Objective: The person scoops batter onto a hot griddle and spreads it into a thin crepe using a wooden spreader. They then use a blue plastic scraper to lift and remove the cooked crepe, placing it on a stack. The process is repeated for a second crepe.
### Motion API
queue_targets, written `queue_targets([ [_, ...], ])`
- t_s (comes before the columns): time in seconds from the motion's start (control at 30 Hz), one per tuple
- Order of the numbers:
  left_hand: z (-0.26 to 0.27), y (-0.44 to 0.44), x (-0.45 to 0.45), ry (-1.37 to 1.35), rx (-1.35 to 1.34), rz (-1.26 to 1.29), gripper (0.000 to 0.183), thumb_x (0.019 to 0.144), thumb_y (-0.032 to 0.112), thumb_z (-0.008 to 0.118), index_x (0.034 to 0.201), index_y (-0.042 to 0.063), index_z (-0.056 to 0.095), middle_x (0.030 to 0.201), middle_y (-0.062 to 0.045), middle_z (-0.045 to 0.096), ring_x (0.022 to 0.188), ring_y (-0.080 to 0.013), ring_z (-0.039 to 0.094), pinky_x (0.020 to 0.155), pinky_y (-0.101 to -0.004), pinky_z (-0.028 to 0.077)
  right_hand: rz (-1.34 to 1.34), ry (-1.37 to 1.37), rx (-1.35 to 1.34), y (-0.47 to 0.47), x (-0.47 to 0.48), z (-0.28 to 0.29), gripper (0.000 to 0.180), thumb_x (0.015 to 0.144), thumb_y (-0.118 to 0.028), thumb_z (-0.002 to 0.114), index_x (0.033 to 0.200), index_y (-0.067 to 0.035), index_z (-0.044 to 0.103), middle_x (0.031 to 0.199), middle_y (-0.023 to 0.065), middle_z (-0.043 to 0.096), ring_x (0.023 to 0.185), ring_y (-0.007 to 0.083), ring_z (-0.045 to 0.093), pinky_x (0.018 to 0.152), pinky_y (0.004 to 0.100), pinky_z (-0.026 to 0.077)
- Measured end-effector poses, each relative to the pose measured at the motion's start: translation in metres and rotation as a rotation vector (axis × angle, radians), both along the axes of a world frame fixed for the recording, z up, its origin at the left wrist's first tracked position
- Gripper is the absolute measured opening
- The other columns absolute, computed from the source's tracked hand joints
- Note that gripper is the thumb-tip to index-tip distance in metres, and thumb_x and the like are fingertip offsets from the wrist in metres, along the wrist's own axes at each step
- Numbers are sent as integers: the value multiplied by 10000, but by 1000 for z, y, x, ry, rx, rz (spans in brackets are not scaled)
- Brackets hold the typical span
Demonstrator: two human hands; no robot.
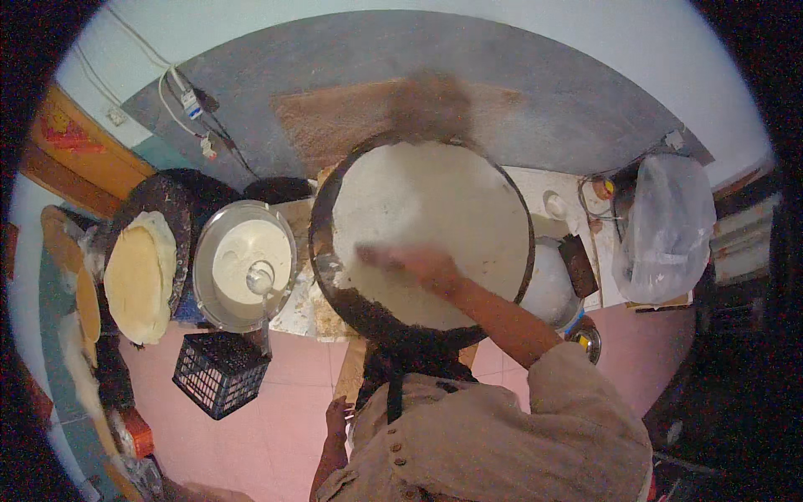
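A large round griddle (426,188), its surface covered by a pale, thin batter layer, stands before me. My right hand (433,267) reaches over it, blurred; a dark, blurred item seems to be at its fingertips, and I cannot tell what it is. My left hand (339,408) hangs low beside my body, below the griddle's edge, with its fingers partly hidden. Left of the griddle stands a metal bowl (204,276) of creamy batter, a ladle (260,279) resting in it. Further left, pale round flatbreads (138,282) lie stacked on a dark round surface.
A black plastic crate (219,376) stands on the pink tiled floor at left. Right of the griddle are a large bowl (549,292), a dark block (578,266) and a clear plastic bag (668,232). Cables and a power plug (191,103) hang near the wall.
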State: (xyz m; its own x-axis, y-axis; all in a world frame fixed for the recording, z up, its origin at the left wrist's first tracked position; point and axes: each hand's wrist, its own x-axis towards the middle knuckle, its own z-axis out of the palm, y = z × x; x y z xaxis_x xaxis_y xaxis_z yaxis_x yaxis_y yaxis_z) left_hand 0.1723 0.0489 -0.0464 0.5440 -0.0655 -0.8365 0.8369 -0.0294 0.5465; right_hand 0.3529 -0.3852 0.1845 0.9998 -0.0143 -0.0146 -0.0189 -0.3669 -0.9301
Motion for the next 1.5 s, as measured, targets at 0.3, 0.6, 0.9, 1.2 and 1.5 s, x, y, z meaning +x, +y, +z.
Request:
queue_targets([
  [0.3,27,-36,-28,-159,110,-143,334,915,312,556,1119,49,582,854,-76,627,749,-166,602,660,-309,505,-201,-201,-431,-110,46,-30,320,897,-334,512,1034,-73,636,936,100,658,806,270,640,741,365,505],
  [0.6,47,-71,-46,-152,204,-165,317,903,322,572,1098,73,598,856,-56,638,759,-144,601,653,-296,456,292,-320,-519,-89,-54,-32,192,896,-237,520,1020,-125,614,930,104,650,856,318,625,739,433,509],
  [0.9,51,-126,-56,-363,108,-129,257,882,129,546,1105,8,590,844,-72,629,775,-147,596,705,-272,463,-195,-546,-653,-242,-57,-41,321,801,-57,553,1120,-47,591,991,192,641,880,339,636,734,407,530],
  [1.2,56,-147,-59,-324,176,-216,235,898,98,535,1100,-10,588,866,-72,608,774,-147,586,730,-275,488,237,-678,-664,-197,-173,-44,271,793,-57,605,1064,-59,608,1017,111,640,977,272,617,821,375,507],
  [1.5,55,-156,-69,-311,173,-176,267,896,148,570,1115,-5,564,835,-61,620,745,-131,571,684,-254,465,-360,-113,-141,-229,-53,-25,362,701,-186,732,978,13,610,929,173,646,865,347,619,755,397,485],
])
